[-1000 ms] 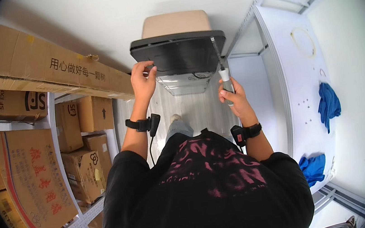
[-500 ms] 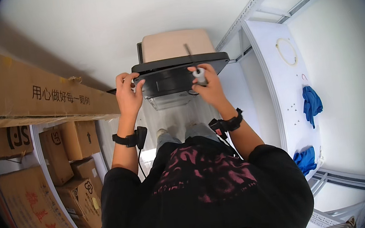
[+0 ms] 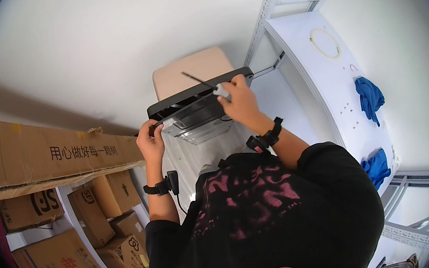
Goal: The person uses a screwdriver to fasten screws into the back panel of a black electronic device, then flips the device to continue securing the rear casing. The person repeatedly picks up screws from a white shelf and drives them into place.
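A flat black device with a grey metal underside lies tilted on a beige stool-like top. My left hand grips the device's near left corner. My right hand rests on its right part and holds a screwdriver with a pale handle. The screwdriver's thin dark shaft points up and to the left over the device. Both wrists carry black bands.
Cardboard boxes fill white shelves on the left, with more boxes below. A white rack stands at the right with a pale ring and two blue cloths on it.
The view has swung, so the device now sits tilted. My right hand moved from the device's right edge onto its top with the screwdriver. My left hand kept its grip on the left side.
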The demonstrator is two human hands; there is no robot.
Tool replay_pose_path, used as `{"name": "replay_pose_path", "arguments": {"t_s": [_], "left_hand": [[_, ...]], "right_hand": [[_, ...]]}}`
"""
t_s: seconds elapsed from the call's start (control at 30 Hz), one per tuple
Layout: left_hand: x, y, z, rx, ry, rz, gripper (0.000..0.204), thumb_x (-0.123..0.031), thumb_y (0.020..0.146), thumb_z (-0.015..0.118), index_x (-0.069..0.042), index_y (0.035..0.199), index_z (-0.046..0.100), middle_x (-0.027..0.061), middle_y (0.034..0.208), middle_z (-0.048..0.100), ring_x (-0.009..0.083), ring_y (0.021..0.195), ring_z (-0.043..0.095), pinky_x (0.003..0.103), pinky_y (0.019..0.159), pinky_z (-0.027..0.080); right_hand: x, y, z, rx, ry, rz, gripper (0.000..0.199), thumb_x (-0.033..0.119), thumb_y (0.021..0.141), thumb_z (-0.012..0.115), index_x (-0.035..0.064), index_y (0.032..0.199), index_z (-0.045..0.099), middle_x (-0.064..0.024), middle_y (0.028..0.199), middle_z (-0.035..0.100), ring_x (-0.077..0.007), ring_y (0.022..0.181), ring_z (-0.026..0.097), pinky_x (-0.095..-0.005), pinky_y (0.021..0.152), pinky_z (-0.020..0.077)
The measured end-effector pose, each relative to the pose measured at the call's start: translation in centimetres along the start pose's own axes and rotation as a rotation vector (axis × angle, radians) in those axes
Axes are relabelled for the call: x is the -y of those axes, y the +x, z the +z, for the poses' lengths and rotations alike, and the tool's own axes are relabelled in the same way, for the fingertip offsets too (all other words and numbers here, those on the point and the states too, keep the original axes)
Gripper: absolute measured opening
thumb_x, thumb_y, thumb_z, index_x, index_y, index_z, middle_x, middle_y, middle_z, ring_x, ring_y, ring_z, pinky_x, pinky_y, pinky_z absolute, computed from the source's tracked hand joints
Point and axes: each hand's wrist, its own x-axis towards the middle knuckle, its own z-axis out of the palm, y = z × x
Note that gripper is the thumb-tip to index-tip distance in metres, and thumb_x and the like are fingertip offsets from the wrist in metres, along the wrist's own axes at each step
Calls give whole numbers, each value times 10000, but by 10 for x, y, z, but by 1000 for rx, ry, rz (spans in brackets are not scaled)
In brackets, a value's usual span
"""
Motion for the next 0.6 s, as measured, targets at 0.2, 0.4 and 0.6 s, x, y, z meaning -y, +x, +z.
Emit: {"name": "replay_pose_path", "arguments": {"t_s": [0.2, 0.4, 0.6], "left_hand": [[16, -2, -1, 55, -59, 27, 158, -29, 775, 694, -10, 885, 583, 66, 687, 576, 107, 588, 517, 237, 579, 447], [13, 1, -1, 73, -55, 70, 160, -49, 776, 700, -12, 868, 574, 66, 691, 564, 120, 583, 485, 242, 575, 437], [24, -2, 0, 73, -104, 75, 173, -65, 772, 710, -14, 864, 572, 68, 700, 560, 132, 583, 483, 247, 574, 433]], "right_hand": [[-35, 1, -21, -106, -90, 35, 310, 142, 725, 717, 51, 1002, 614, -129, 1009, 466, -332, 815, 561, -399, 677, 465], [-48, 2, -23, -163, -128, 85, 305, 148, 728, 718, 25, 983, 603, -123, 1061, 478, -331, 860, 560, -406, 698, 472], [-47, -8, -25, -179, -107, 86, 336, 146, 733, 717, -16, 984, 565, -145, 1062, 485, -354, 885, 551, -413, 740, 457]]}}
